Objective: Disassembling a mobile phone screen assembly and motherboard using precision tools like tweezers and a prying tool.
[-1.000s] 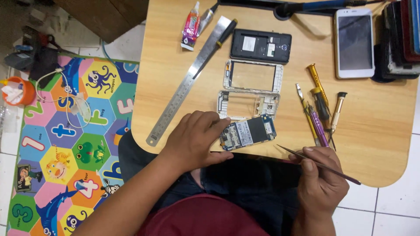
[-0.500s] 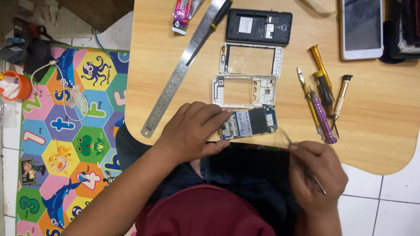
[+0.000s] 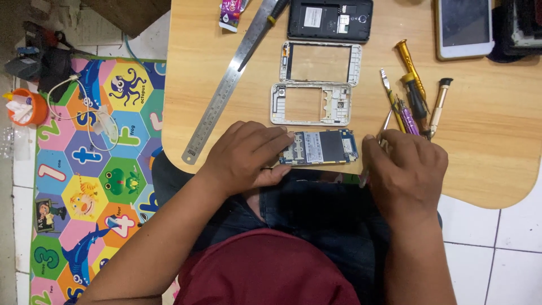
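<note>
At the table's (image 3: pixel 480 164) near edge, the left hand (image 3: pixel 245 155) is pinning a phone circuit board (image 3: pixel 320 148), fingers clamped on its left end. Just beside the board's right end, the right hand (image 3: pixel 403 169) is gripping a thin metal tool (image 3: pixel 363 179), fingers curled together.

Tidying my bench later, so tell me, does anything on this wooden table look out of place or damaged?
Nothing looks broken or spilled. The phone is simply apart: the blue circuit board lies at the table's near edge between the left hand and right hand, with two white plastic phone frames beyond it. The long steel ruler lies askew, diagonally.
</note>
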